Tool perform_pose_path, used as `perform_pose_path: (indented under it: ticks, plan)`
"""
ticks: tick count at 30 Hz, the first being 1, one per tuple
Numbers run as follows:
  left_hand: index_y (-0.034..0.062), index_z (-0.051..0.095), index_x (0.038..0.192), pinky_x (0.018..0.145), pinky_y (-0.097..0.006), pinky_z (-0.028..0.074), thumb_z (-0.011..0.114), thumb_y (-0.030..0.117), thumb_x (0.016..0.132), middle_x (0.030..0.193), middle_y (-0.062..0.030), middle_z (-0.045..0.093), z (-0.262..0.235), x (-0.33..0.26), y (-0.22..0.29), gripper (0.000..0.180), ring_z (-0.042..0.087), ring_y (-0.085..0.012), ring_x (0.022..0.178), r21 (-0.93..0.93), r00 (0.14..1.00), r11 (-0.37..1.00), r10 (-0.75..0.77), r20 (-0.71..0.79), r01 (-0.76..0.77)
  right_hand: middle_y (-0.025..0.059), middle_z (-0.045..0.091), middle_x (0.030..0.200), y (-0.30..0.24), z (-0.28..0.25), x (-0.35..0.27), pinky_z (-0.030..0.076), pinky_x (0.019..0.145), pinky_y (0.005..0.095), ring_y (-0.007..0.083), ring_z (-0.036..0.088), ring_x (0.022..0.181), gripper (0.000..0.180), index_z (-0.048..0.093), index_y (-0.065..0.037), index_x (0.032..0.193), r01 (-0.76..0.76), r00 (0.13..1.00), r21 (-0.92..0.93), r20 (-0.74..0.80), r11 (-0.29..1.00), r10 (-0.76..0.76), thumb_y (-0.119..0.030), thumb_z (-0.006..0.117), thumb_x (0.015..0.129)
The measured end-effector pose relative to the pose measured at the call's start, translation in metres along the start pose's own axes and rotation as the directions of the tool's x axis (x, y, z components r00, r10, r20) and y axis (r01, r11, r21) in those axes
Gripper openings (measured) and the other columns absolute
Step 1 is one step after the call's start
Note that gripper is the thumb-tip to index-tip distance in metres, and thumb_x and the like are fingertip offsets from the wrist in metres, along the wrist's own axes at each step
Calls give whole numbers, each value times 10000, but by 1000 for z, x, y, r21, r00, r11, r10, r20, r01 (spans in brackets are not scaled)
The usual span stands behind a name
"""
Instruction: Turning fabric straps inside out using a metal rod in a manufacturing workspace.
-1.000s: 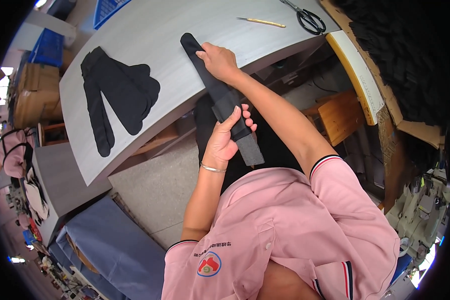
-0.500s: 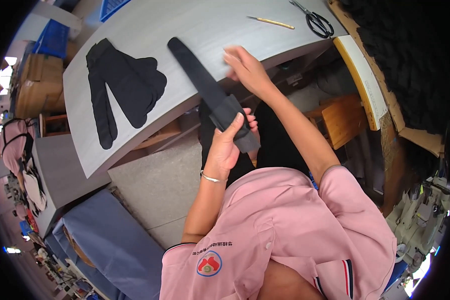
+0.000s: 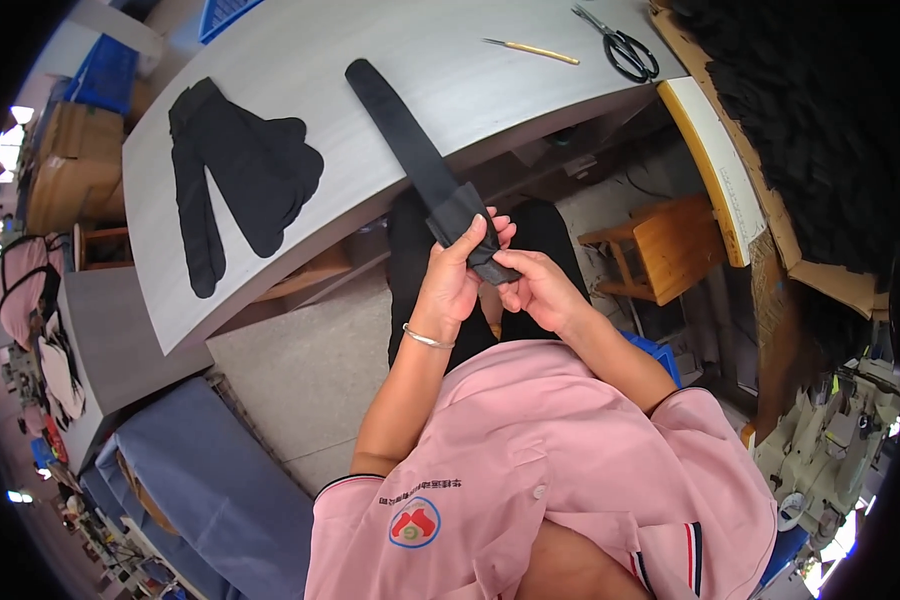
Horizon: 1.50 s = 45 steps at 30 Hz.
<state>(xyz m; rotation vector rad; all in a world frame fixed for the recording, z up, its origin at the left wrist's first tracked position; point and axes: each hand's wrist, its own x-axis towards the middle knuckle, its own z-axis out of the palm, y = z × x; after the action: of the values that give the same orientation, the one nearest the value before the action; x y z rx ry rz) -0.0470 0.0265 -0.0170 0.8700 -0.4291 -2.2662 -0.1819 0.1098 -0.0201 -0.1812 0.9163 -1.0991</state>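
My left hand (image 3: pixel 456 272) is wrapped round a black cloth piece (image 3: pixel 456 213), its thumb on top. That cloth is bunched over the near end of a long, flat black strip (image 3: pixel 400 122) with a rounded tip. The strip reaches away over the table; whether it is stiff, or one piece with the cloth, I cannot tell. My right hand (image 3: pixel 543 290) pinches the cloth's near end beside the left fingers. On the table to the left lie several flat black glove-like cloth pieces (image 3: pixel 260 170), overlapping in a fan, with long finger-shaped parts.
The grey table (image 3: pixel 300 60) has a curved front edge close to my knees. A thin pointed tool with a yellowish handle (image 3: pixel 542 51) and black-handled scissors (image 3: pixel 627 52) lie at its far right. A wooden stool (image 3: pixel 675 245) and a box of black cloth (image 3: pixel 800 130) stand to the right.
My right hand has come back from above the table's edge to the near end of the cloth and now pinches it. The left hand keeps its hold.
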Motion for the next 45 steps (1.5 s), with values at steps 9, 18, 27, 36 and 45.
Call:
perform_pose_path:
  ticks: [9,18,27,36,45]
  plan:
    - [-9,595,1178,837,-385,589,688,159,936,1010,-114,681,-10,4,25,310,685,-222,910,-28,1000,1000,-5,22,6,46,671,919,-68,20,41,469,592,228,82,587,668,295,623,-26,1069,351,840,-727,-35,590,-542,-306,606,976]
    - [4,593,1087,736,-350,574,697,261,937,846,-61,656,11,12,23,316,658,-178,739,-51,999,998,-33,10,33,151,700,757,-129,82,181,527,646,390,272,695,695,509,689,5,861,70,879,-965,-60,252,-474,-470,535,963]
    - [19,608,1028,741,-354,568,637,300,977,806,-36,624,-7,4,4,287,645,-155,689,9,1000,1000,10,-1,-10,137,630,577,-82,83,206,484,480,413,338,646,534,470,629,-52,730,-13,527,-932,302,-363,-794,-465,581,949]
    - [-22,576,1161,865,-400,565,535,432,1008,977,-119,683,-4,-24,-3,480,701,-243,903,49,998,997,-62,30,61,147,620,574,-84,73,205,483,487,433,344,638,536,473,623,-57,724,46,483,-920,361,-389,-797,-477,590,939]
    - [11,535,1200,788,-360,568,368,716,928,986,-78,619,-20,14,3,773,633,-193,823,-405,959,895,-73,275,184,137,641,587,-84,82,197,501,519,411,317,663,556,448,645,-65,751,-4,569,-942,274,-336,-775,-468,597,939]
